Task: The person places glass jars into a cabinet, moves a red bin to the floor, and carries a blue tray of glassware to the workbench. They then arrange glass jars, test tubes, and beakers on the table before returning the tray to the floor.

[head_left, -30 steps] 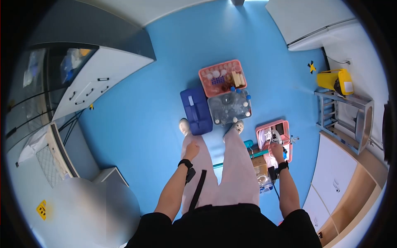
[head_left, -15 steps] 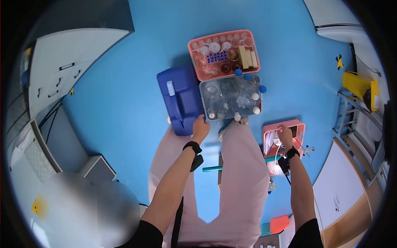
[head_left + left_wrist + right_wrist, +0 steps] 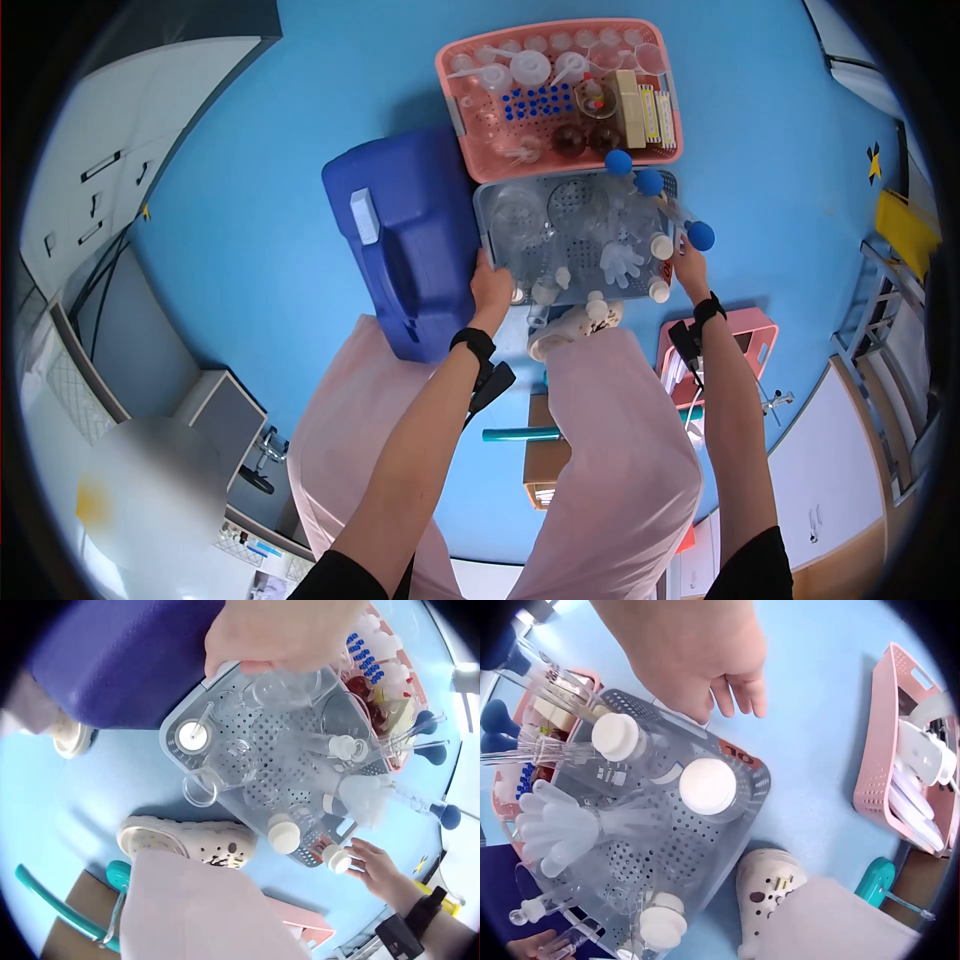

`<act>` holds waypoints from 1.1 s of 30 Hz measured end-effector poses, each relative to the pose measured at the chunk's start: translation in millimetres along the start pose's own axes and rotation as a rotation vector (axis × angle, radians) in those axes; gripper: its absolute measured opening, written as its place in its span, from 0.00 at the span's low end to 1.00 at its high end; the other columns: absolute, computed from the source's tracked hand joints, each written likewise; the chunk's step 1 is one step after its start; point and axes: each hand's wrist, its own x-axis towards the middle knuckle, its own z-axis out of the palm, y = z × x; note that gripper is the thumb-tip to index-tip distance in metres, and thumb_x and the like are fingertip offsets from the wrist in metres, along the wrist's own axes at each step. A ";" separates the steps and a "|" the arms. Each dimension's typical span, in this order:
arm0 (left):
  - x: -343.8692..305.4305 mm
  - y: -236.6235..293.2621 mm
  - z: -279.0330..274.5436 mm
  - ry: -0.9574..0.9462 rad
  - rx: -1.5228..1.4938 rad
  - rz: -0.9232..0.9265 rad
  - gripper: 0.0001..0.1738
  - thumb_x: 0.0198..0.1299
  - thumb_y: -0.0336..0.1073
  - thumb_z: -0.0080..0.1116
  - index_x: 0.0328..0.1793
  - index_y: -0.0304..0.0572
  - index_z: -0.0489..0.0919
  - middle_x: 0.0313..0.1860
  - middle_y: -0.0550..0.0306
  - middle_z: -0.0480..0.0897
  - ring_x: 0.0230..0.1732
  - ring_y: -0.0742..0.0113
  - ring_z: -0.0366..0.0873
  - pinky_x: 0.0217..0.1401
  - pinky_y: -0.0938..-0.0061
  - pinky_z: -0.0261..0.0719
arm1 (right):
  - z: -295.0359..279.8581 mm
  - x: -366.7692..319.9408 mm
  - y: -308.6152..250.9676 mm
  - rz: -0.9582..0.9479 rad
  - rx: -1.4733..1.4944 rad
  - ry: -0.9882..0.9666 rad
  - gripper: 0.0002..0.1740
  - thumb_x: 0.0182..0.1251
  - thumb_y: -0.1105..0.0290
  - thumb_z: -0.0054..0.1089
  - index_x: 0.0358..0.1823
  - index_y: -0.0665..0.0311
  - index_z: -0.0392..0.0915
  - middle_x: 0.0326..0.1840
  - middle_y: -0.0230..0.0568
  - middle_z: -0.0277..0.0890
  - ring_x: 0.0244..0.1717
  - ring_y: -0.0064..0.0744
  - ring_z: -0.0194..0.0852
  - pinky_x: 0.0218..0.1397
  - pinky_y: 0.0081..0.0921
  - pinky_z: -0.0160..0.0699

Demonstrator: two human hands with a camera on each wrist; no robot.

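Grasping a grey perforated basket point(image 3: 572, 200) of laboratory glassware on the blue floor point(image 3: 340, 90). The left hand point(image 3: 491, 290) sits at the basket's near left corner, its fingers folded over the rim in a grip (left wrist view). The right hand point(image 3: 690, 268) is at the near right corner, fingers nearly straight and close together, with the tips at the rim beside a white-capped bottle point(image 3: 707, 786); no closed grip shows there. A blue plastic case point(image 3: 405, 235) lies against the basket's left wall, and a pink basket point(image 3: 450, 95) of further labware stands against its far wall. Blue-bulbed pipettes point(image 3: 648, 182) overhang the grey basket's far right corner, and a white clog point(image 3: 572, 322) stands just at its near edge. Judgement: the contents lie loose, so the hold is best taken on opposite rims. The right fingers should curl round the rim like the left ones, the basket should stay level, and the overhanging pipettes should stay clear of the pink basket.
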 end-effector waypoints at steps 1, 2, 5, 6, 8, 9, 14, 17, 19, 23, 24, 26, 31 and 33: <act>2.8 1.0 1.7 0.014 -0.026 -0.027 0.33 0.49 0.32 0.43 0.65 0.35 0.59 0.56 0.33 0.69 0.58 0.42 0.66 0.60 0.66 0.63 | 3.7 5.0 -2.5 0.057 0.090 -0.048 0.13 0.55 0.62 0.55 0.32 0.67 0.75 0.33 0.53 0.76 0.37 0.50 0.75 0.39 0.39 0.71; 4.7 1.5 3.4 0.025 -0.051 -0.055 0.33 0.48 0.33 0.44 0.65 0.33 0.58 0.56 0.31 0.68 0.58 0.40 0.65 0.61 0.64 0.63 | 6.7 8.4 -3.3 0.115 0.179 -0.097 0.14 0.55 0.62 0.56 0.29 0.67 0.74 0.32 0.53 0.76 0.36 0.50 0.75 0.38 0.38 0.70; 10.6 1.1 4.8 -0.010 0.025 -0.029 0.33 0.49 0.35 0.44 0.65 0.33 0.58 0.54 0.30 0.70 0.55 0.39 0.67 0.59 0.62 0.64 | 10.0 14.8 2.4 0.059 0.177 -0.085 0.12 0.58 0.63 0.52 0.36 0.65 0.74 0.35 0.52 0.74 0.40 0.50 0.72 0.40 0.37 0.69; 13.0 1.1 4.8 -0.011 0.029 -0.027 0.33 0.49 0.35 0.44 0.65 0.33 0.58 0.54 0.30 0.70 0.55 0.39 0.67 0.59 0.62 0.64 | 11.5 16.4 7.1 -0.042 0.055 -0.134 0.14 0.61 0.64 0.48 0.44 0.63 0.72 0.42 0.51 0.73 0.46 0.51 0.70 0.45 0.36 0.68; 13.2 -1.3 4.8 -0.039 0.072 0.018 0.33 0.49 0.36 0.45 0.65 0.32 0.58 0.51 0.29 0.71 0.53 0.38 0.69 0.58 0.61 0.65 | 18.2 18.0 18.9 -0.066 -0.011 -0.170 0.13 0.61 0.63 0.47 0.41 0.63 0.73 0.39 0.49 0.73 0.43 0.49 0.71 0.43 0.36 0.69; 13.6 -0.1 4.2 -0.041 0.075 0.020 0.33 0.49 0.36 0.45 0.65 0.32 0.58 0.51 0.29 0.71 0.53 0.38 0.69 0.58 0.61 0.65 | 24.8 21.6 25.5 -0.064 -0.033 -0.184 0.13 0.62 0.63 0.47 0.41 0.63 0.74 0.38 0.48 0.73 0.43 0.48 0.71 0.44 0.36 0.69; 15.5 -0.5 5.2 -0.032 0.101 0.035 0.34 0.49 0.35 0.46 0.64 0.30 0.58 0.48 0.28 0.73 0.52 0.37 0.70 0.57 0.61 0.66 | 23.3 19.8 25.4 0.040 0.024 -0.229 0.13 0.62 0.63 0.45 0.39 0.63 0.75 0.38 0.47 0.75 0.42 0.47 0.72 0.44 0.36 0.68; 15.2 -1.7 5.7 -0.031 0.069 0.041 0.34 0.49 0.35 0.46 0.64 0.28 0.58 0.49 0.28 0.72 0.53 0.37 0.69 0.57 0.61 0.66 | 29.0 19.5 33.6 0.038 -0.006 -0.162 0.14 0.63 0.62 0.44 0.40 0.63 0.75 0.39 0.48 0.75 0.43 0.47 0.72 0.45 0.36 0.68; 14.5 -2.1 5.8 -0.027 0.082 0.047 0.34 0.49 0.35 0.47 0.64 0.28 0.58 0.49 0.28 0.72 0.53 0.38 0.69 0.57 0.61 0.66 | 29.9 20.2 35.1 -0.144 0.174 -0.039 0.10 0.50 0.68 0.56 0.24 0.70 0.73 0.18 0.47 0.74 0.22 0.46 0.74 0.28 0.36 0.69; 24.2 -18.6 18.4 0.039 0.038 0.060 0.33 0.49 0.36 0.48 0.63 0.28 0.59 0.50 0.28 0.72 0.55 0.40 0.68 0.58 0.60 0.65 | 21.7 17.4 30.3 -0.077 0.236 0.095 0.14 0.55 0.63 0.56 0.26 0.69 0.74 0.20 0.48 0.74 0.24 0.45 0.74 0.29 0.35 0.68; 27.2 -22.1 20.9 0.037 0.036 0.056 0.33 0.49 0.36 0.48 0.63 0.28 0.59 0.50 0.28 0.72 0.55 0.40 0.68 0.58 0.60 0.65 | 24.6 18.0 37.3 -0.077 0.232 0.092 0.14 0.55 0.63 0.56 0.26 0.69 0.74 0.20 0.48 0.74 0.24 0.45 0.74 0.29 0.35 0.68; 35.4 -27.7 24.7 -0.012 0.075 0.111 0.31 0.49 0.37 0.49 0.61 0.29 0.62 0.48 0.32 0.74 0.52 0.42 0.71 0.55 0.62 0.67 | 24.9 19.7 50.4 -0.118 0.054 0.183 0.15 0.56 0.61 0.55 0.28 0.68 0.74 0.25 0.50 0.74 0.29 0.45 0.74 0.32 0.36 0.68; 56.3 -29.5 23.1 -0.358 -0.066 -0.064 0.25 0.51 0.35 0.50 0.57 0.37 0.66 0.41 0.52 0.75 0.42 0.61 0.74 0.47 0.71 0.72 | -13.0 16.2 20.6 0.055 -0.047 -0.187 0.14 0.61 0.64 0.47 0.44 0.63 0.70 0.41 0.50 0.74 0.45 0.51 0.71 0.45 0.39 0.69; 62.1 -28.7 24.0 -0.371 -0.087 -0.109 0.18 0.54 0.35 0.50 0.52 0.42 0.66 0.44 0.54 0.74 0.43 0.62 0.73 0.45 0.60 0.73 | -11.6 22.5 33.1 0.037 0.031 -0.180 0.14 0.60 0.65 0.47 0.44 0.64 0.70 0.41 0.50 0.74 0.44 0.51 0.71 0.45 0.39 0.70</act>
